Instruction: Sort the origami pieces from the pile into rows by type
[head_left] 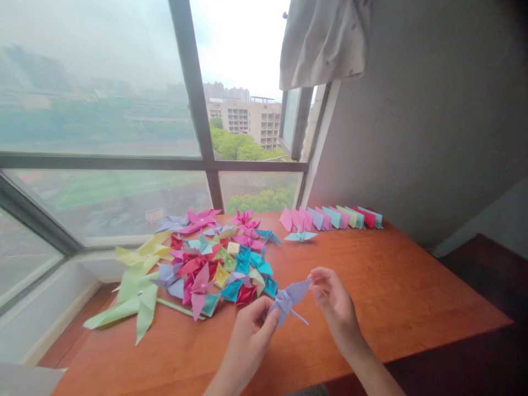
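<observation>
I am holding one lavender paper crane over the near part of one wooden table: my left hand is clamping its body between thumb and fingers, while the fingertips of my right hand are meeting the tip of its wing, and I cannot tell whether they are pinching it or only touching. I am judging this crane to be nearly shaped, since its wing is standing out and one thin strip is jutting below; whether any crease is lacking is not showing. To my left a heap of folded paper pieces is lying, looking finished to me, while at the far side a row of flat folded papers is standing on edge, looking only partly worked, so I am guessing that shaping is left there. Counting, I am making out about eleven papers in that row, some overlapping, and one light blue crane is resting just in front of them. One large green pinwheel is lying at the heap's near left, with one green stick beside it; the heap itself is holding several dozen pieces, too tangled for me to be counting exactly
</observation>
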### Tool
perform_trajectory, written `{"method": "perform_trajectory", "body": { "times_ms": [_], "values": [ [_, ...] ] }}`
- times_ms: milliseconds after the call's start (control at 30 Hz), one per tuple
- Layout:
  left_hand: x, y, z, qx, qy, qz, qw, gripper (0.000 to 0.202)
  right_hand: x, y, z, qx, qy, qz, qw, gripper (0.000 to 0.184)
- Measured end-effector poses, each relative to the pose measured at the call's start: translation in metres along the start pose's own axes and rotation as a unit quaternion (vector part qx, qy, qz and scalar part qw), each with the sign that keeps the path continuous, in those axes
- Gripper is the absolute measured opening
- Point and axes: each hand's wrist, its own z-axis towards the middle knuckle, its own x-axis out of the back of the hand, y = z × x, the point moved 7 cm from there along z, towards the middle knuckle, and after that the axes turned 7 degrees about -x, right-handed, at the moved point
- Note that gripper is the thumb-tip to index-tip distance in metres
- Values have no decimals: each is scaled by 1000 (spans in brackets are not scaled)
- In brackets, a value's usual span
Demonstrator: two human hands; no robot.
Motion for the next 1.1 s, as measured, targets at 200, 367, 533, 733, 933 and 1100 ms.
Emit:
{"method": "perform_trajectory", "body": {
  "times_ms": [200, 367, 533, 733, 933, 1100],
  "values": [
    [-10, 4, 4, 17, -54, -45, 997, 35, -17, 20, 4, -151, -83, 64, 983, 33],
    [-11, -4, 9, 63, -29, -128, 989, 44, -15, 38, -3, -227, -80, 237, 941, 29],
    [-8, -10, 9, 99, 20, -163, 981, 44, -4, 52, 1, -249, -40, 250, 935, 30],
    [-6, -13, 12, 101, 54, -139, 984, 44, 29, 46, 5, -129, 78, 67, 986, 29],
    [-7, -15, 17, 73, 57, -92, 991, 43, 11, 5, -22, 129, 24, -150, 980, 15],
    [-16, -8, 21, 55, 24, -87, 994, 40, -18, -6, -27, 204, -22, -264, 942, 10]
  ]
}}
